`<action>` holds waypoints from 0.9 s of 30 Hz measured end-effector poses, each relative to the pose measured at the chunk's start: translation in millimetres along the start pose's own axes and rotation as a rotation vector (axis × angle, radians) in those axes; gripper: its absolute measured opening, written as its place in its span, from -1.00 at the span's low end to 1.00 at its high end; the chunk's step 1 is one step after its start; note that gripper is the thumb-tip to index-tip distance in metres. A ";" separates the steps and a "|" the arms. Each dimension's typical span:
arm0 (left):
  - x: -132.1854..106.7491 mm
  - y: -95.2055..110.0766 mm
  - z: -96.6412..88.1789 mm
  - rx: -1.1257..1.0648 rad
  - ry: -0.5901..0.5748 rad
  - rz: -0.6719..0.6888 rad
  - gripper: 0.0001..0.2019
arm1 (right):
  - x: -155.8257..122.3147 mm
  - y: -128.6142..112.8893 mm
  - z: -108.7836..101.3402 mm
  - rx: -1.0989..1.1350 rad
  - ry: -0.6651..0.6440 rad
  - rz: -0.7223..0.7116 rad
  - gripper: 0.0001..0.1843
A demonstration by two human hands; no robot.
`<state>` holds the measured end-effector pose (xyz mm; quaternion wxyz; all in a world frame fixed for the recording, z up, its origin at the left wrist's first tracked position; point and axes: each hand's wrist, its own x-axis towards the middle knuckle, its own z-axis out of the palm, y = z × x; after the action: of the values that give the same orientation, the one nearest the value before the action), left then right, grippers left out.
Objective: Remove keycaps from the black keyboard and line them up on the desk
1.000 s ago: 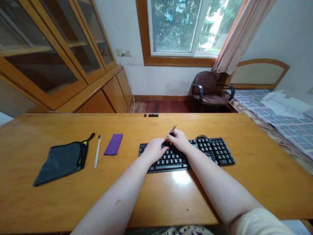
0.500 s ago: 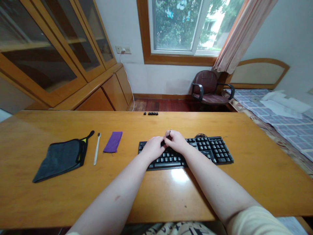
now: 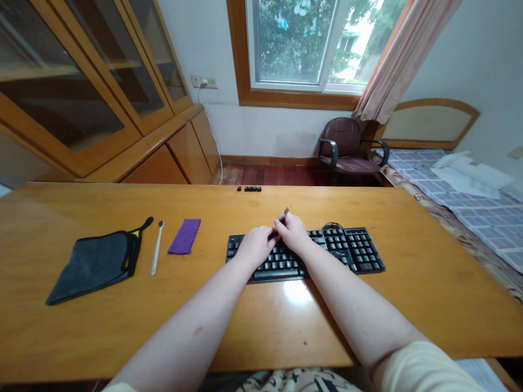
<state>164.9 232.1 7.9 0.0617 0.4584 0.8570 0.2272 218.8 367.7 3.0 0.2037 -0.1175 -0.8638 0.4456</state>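
A black keyboard (image 3: 359, 253) lies on the wooden desk in front of me, its cable bunched behind it. My right hand (image 3: 295, 233) is closed over the keyboard's upper middle, gripping a small slim brownish tool (image 3: 283, 215) whose thin end points up and away; its exact kind is unclear. My left hand (image 3: 257, 246) rests over the keyboard's left part, fingers curled and meeting the right fingertips. Whatever lies between the left fingers is hidden. Loose black keycaps (image 3: 253, 189) stand in a row at the desk's far edge.
To the left on the desk (image 3: 122, 337) lie a purple cloth (image 3: 184, 236), a white-handled brush (image 3: 157, 249) and a folded dark grey cloth (image 3: 96, 261). Beyond the desk are a maroon armchair (image 3: 342, 139), a bed (image 3: 469, 179) and a glass-fronted cabinet (image 3: 151, 128).
The slim tool in my right hand stands out more above the fingers and tilts further away. Both hands stay over the keyboard. The whole view has shifted slightly.
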 end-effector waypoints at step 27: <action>-3.7 -7.2 -3.1 -0.298 0.297 -0.032 -0.80 | -1.8 0.5 -2.7 0.296 -0.049 -0.028 -0.68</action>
<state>160.6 224.7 7.0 0.0054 0.3922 0.8207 0.4154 221.6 369.3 3.6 0.2041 -0.0632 -0.7948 0.5681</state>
